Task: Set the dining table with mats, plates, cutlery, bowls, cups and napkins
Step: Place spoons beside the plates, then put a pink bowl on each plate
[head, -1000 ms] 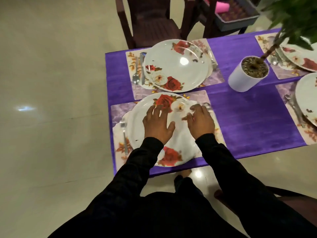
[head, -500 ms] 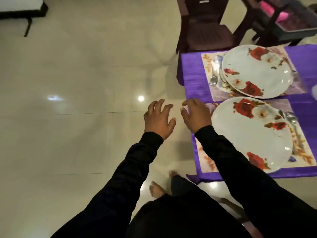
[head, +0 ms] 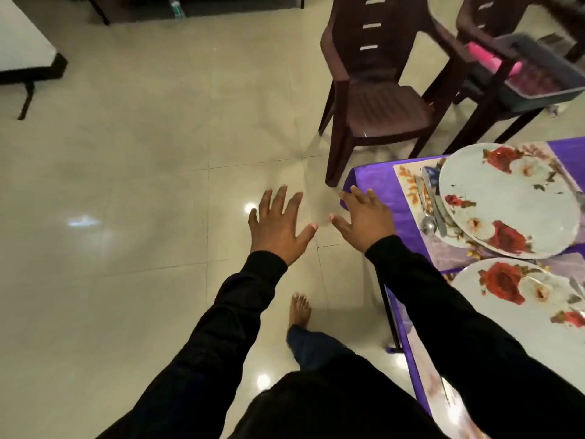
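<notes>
Purple cloth covers the dining table (head: 380,188), which fills the right side of the head view, the only view there is. On it two floral mats are laid side by side. The far mat (head: 408,182) carries a rose-patterned plate (head: 506,198), with cutlery (head: 431,205) lying on the mat just left of the plate, a spoon bowl showing at its near end. The near mat is mostly hidden; its plate (head: 519,299) sits on it, partly behind the right sleeve.

Both hands are out over the tiled floor, holding nothing. The left hand (head: 278,224) is spread wide, fingers straight and apart, well clear of the table. The right hand (head: 367,218) is also spread, palm down, beside the table's far left corner; whether it touches the cloth cannot be told.

A dark plastic chair (head: 376,99) stands at the far end of the table. Further right a grey tray (head: 535,74) rests on another chair, with something pink in it; what else it holds is too blurred to tell.

As a judgement: mats, plates and at least some cutlery are done for these two places. No bowls, cups or napkins show on the visible part of the table, so those likely remain, and the empty hands suggest a fetch comes next.
</notes>
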